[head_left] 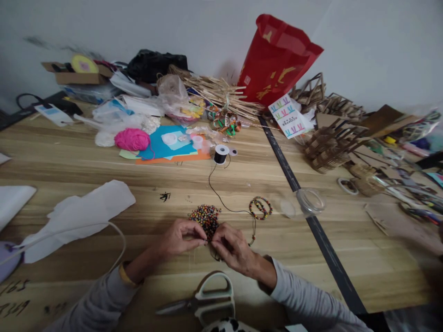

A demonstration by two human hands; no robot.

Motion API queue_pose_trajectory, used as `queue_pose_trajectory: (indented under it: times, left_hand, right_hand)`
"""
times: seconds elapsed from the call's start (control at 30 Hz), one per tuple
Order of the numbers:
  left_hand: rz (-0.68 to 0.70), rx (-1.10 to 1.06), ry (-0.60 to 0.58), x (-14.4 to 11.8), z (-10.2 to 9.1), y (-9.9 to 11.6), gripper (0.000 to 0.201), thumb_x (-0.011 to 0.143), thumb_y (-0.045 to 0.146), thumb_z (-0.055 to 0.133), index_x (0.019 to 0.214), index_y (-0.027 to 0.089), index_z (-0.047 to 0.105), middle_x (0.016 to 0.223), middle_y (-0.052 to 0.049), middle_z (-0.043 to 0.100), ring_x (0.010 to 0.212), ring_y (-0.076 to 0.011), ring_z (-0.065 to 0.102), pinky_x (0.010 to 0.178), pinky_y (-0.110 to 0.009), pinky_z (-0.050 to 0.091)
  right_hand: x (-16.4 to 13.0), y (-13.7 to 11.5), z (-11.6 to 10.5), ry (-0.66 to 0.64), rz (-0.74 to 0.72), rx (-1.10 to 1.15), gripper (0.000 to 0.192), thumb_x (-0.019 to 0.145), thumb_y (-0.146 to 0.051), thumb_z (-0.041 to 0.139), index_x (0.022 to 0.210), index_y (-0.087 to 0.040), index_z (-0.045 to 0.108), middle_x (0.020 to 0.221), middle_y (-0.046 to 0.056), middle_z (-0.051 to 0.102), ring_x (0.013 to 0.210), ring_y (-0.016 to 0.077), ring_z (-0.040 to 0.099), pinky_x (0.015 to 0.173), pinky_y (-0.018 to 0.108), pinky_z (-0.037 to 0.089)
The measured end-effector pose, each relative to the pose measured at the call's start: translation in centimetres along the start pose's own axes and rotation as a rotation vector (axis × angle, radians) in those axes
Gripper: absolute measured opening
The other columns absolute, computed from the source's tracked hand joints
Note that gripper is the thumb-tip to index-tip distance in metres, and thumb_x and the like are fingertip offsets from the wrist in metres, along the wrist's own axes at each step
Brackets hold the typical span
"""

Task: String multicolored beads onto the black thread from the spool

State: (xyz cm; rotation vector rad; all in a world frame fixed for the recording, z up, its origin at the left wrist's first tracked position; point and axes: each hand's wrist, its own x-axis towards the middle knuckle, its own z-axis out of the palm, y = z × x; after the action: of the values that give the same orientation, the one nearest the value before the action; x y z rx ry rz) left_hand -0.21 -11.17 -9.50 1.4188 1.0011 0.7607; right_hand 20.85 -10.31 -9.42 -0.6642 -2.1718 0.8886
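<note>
Beads [205, 216] are pinched onto black cord [224, 205] by both hands [182, 237] [231, 246] on the counter [242, 184]; one bracelet [260, 207] is finished, many beads left.

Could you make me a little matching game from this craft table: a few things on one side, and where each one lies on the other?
Things:
1. bead pile
2. scissors
3. thread spool
4. yarn ball

Places:
A. beside the blue paper, far left of the spool
B. at the near table edge, below both hands
C. just beyond the fingertips of the left hand and right hand
D. at the far end of the black thread, by the orange paper

Pairs: 1-C, 2-B, 3-D, 4-A
</note>
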Motion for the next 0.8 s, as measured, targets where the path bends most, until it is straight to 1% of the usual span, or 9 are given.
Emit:
queue_pose_trajectory:
  times: [0.53, 0.73, 0.8]
  left_hand:
    - [0.001, 0.012, -0.027, 0.08, 0.15, 0.33, 0.015, 0.070, 0.023, 0.065, 0.074, 0.009, 0.067, 0.073, -0.008, 0.070, 0.068, -0.0146, 0.064, 0.068, -0.023, 0.051]
    - [0.007, 0.012, -0.045, -0.01, 0.38, 0.47, 0.013, 0.070, 0.022, 0.064, 0.075, 0.010, 0.068, 0.073, -0.007, 0.071, 0.068, -0.0144, 0.064, 0.067, -0.022, 0.050]
    - [-0.002, -0.010, -0.050, -0.02, 0.43, 0.39, 0.014, 0.070, 0.022, 0.065, 0.075, 0.010, 0.068, 0.073, -0.007, 0.071, 0.068, -0.0144, 0.064, 0.066, -0.022, 0.050]
  right_hand:
    - [0.42, -0.71, -0.23, -0.009, -0.005, 0.027, 0.010, 0.091, -0.017, 0.047, 0.083, -0.016, 0.053, 0.074, 0.004, 0.055, 0.070, 0.0135, 0.050, 0.062, 0.024, 0.041]
    - [0.35, -0.74, -0.14, -0.017, -0.024, 0.081, 0.009, 0.092, -0.020, 0.050, 0.085, -0.017, 0.054, 0.076, 0.005, 0.056, 0.071, 0.0135, 0.052, 0.063, 0.024, 0.042]
    - [0.26, -0.70, -0.07, -0.013, -0.024, 0.091, 0.009, 0.091, -0.023, 0.052, 0.086, -0.017, 0.054, 0.075, 0.004, 0.056, 0.069, 0.0128, 0.051, 0.061, 0.023, 0.041]
